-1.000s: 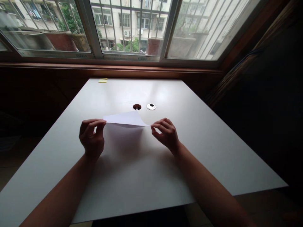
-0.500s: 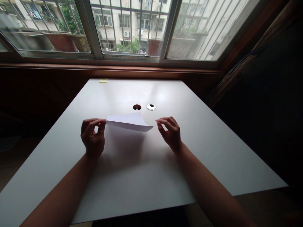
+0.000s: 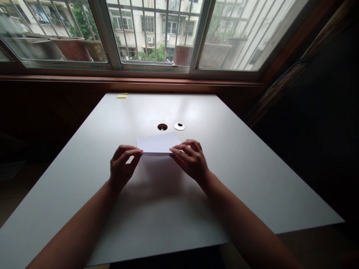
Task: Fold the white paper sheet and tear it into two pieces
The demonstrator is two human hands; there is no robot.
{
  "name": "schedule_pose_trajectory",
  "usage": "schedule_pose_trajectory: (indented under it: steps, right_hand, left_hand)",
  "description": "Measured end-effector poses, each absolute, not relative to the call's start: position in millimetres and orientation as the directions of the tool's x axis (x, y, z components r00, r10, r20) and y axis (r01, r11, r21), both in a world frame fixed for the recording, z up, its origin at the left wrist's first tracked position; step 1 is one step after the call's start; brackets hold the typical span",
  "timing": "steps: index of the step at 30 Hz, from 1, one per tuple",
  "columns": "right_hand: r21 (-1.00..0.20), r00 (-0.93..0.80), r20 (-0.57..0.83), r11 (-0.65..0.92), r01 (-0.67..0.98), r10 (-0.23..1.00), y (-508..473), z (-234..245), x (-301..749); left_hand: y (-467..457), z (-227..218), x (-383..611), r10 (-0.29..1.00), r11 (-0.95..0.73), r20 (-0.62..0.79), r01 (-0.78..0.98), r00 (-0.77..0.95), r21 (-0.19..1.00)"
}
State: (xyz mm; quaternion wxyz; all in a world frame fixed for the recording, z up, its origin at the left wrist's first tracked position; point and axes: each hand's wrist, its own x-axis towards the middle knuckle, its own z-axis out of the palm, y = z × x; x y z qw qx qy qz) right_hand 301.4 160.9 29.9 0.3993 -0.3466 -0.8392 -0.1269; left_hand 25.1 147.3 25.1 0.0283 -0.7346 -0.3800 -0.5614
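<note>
A folded sheet of white paper (image 3: 157,143) is held above the white table (image 3: 157,220), casting a soft shadow below it. The fold lies along its near edge. My left hand (image 3: 125,163) pinches the near left corner between thumb and fingers. At the opposite end, my right hand (image 3: 193,158) grips the near right corner, its fingers covering part of that side.
Behind the paper, a round cable hole (image 3: 162,127) opens in the tabletop, with its loose round cover (image 3: 179,127) just right of it. Yellow sticky notes (image 3: 122,95) lie at the far left edge. A barred window (image 3: 154,33) rises beyond the table.
My right hand, apart from the paper before, has closed on its right corner. My left hand and the paper have shifted right and slightly nearer, and the paper now hangs more level.
</note>
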Motion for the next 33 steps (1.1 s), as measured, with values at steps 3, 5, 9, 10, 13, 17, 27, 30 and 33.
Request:
schedule_pose_trajectory:
  steps: [3,5,9,10,13,17,27,30,33]
  right_hand:
    - [-0.052,-0.477,0.741,0.749,0.66,0.472,159.1,31.5,297.6]
    - [-0.045,-0.499,0.731,0.762,0.646,0.466,158.0,31.8,294.8]
    - [-0.016,-0.554,0.708,0.794,0.608,0.438,155.2,31.5,288.9]
    - [-0.01,-0.566,0.703,0.802,0.598,0.431,154.5,31.5,287.7]
    - [0.004,-0.597,0.686,0.819,0.573,0.415,152.7,32.3,284.8]
    - [0.027,-0.618,0.677,0.826,0.563,0.4,150.1,34.6,281.4]
    - [0.058,-0.648,0.664,0.839,0.541,0.373,149.1,36.1,282.5]
    - [0.049,-0.637,0.667,0.831,0.554,0.386,150.0,34.2,286.6]
    - [0.048,-0.635,0.667,0.827,0.56,0.391,150.4,33.0,289.7]
  left_hand:
    - [146.7,23.4,28.9,0.527,-0.766,0.824,0.538,0.21,0.352]
    - [146.7,22.0,31.7,0.53,-0.799,0.793,0.49,0.301,0.348]
    - [147.1,20.2,36.0,0.49,-0.842,0.776,0.448,0.397,0.303]
    - [147.0,20.3,36.6,0.476,-0.847,0.779,0.451,0.409,0.281]
    - [146.2,22.1,37.3,0.442,-0.847,0.784,0.49,0.437,0.204]
    - [144.2,25.4,38.3,0.409,-0.818,0.792,0.567,0.453,0.098]
    - [140.0,30.7,41.9,0.421,-0.788,0.783,0.613,0.458,0.065]
    - [141.7,28.5,40.4,0.426,-0.775,0.782,0.629,0.454,0.056]
    - [145.1,25.3,36.4,0.436,-0.768,0.775,0.639,0.458,0.055]
